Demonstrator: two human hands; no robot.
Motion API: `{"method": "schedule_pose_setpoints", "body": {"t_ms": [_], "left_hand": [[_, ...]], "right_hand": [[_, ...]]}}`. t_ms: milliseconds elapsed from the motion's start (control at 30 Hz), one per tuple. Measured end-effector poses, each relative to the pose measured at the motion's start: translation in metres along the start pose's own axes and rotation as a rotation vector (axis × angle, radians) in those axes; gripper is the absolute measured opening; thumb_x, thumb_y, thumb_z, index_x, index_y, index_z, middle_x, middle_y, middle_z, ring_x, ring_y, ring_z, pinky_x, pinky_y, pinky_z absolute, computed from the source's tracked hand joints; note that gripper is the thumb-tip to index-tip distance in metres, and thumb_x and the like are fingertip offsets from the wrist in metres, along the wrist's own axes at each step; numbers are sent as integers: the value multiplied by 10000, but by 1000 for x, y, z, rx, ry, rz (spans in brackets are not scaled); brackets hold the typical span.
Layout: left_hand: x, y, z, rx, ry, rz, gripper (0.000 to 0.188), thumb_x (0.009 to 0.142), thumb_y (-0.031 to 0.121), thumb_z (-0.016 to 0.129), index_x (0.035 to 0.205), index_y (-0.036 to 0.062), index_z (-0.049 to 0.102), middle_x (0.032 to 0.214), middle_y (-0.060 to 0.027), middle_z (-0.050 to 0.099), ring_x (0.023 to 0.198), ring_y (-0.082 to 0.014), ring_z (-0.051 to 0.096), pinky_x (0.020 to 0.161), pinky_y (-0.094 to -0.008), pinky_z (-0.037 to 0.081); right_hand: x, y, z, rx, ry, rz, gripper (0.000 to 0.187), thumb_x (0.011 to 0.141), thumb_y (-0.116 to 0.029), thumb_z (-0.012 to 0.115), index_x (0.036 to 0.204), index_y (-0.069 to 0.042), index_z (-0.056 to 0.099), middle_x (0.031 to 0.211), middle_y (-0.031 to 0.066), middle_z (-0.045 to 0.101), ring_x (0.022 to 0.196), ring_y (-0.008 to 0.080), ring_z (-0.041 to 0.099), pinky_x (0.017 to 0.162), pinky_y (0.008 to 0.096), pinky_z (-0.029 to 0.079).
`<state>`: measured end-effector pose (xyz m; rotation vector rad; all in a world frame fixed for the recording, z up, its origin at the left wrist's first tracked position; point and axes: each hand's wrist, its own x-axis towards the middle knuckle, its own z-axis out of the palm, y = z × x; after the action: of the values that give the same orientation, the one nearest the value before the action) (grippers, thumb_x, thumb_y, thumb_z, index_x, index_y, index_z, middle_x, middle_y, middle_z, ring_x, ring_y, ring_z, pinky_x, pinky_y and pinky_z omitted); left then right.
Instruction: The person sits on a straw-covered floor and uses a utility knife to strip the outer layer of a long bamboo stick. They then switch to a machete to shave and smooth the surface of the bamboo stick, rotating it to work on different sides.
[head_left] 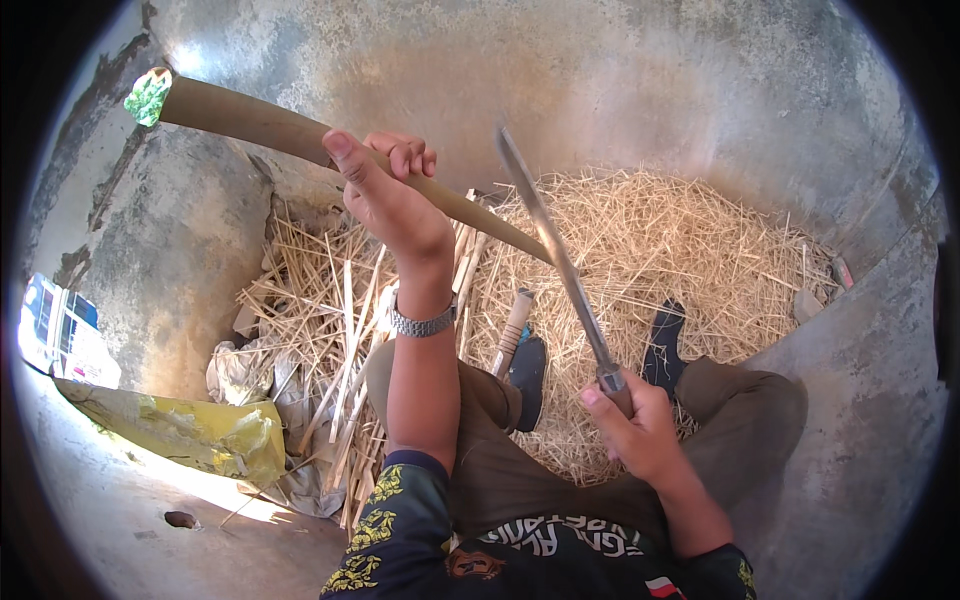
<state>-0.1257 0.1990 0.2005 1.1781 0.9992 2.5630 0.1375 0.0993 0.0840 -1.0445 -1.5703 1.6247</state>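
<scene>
The person's left hand (400,205) grasps a long, round, brown pole (250,124) above dry yellow straw (640,220). The right hand (645,425) clasps a long, steel-bladed, brown-handled knife (562,262), its blade by the pole's lower end.

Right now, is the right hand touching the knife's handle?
Touching: the head view shows the right hand closed around the handle of the knife, with no gap between them.
</scene>
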Motion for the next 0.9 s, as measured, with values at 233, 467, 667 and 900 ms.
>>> {"method": "schedule_pose_setpoints", "body": {"t_ms": [233, 467, 667, 900], "left_hand": [[0, 0, -1, -13, 23, -9, 678, 1008, 721, 374, 675, 133, 318, 686, -32, 369, 670, -169, 390, 650, -315, 378], [2, -4, -6, -74, -134, 5, 748, 989, 750, 379, 588, 120, 338, 575, -33, 364, 574, -150, 393, 585, -315, 403], [2, -2, -5, -31, -98, 7, 749, 984, 764, 364, 589, 129, 318, 586, -32, 362, 578, -152, 379, 587, -318, 401], [0, -1, -2, 44, 24, 4, 719, 976, 760, 401, 619, 145, 300, 639, -27, 362, 629, -168, 406, 623, -322, 412]], "right_hand": [[6, 5, -1, -98, -27, 17, 296, 992, -295, 676, 896, -29, 591, 569, -47, 510, 431, 28, 467, 408, 223, 376], [-3, -2, 4, -29, -48, 51, 317, 991, -302, 678, 907, -5, 606, 612, -40, 511, 544, 38, 443, 491, 261, 377], [-6, -13, 2, -58, -25, 92, 331, 996, -310, 671, 908, 2, 610, 632, -29, 520, 601, 38, 432, 531, 277, 375], [-4, 1, 7, -69, -105, 67, 265, 1007, -275, 659, 940, -30, 582, 580, -48, 513, 442, 28, 479, 410, 226, 380]]}}
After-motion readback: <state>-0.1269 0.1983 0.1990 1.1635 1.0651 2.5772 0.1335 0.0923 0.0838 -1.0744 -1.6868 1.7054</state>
